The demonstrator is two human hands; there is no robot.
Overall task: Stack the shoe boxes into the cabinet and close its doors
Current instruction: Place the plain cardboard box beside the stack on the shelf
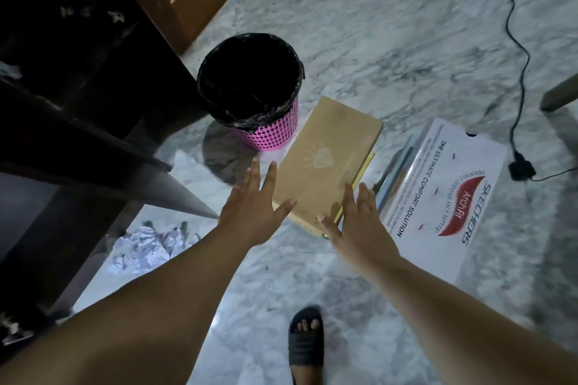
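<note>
Brown shoe box (328, 159), lying on the floor (406, 25) between and just beyond the spread, empty left hand (253, 212) and right hand (356, 225), is likely proving light, stiff cardboard, best gripped by its long sides.

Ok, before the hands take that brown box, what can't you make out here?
- Cabinet, head view: inside too dark, cut off by left edge.
- Bin: contents lost in the black liner.
- Brown box: what lies underneath is covered.
- White box: small print blurred.
- Left hand, right hand: contact with box unclear.

Pink bin (269, 131) crowds the brown box's (328, 159) left edge (right side open)
</note>
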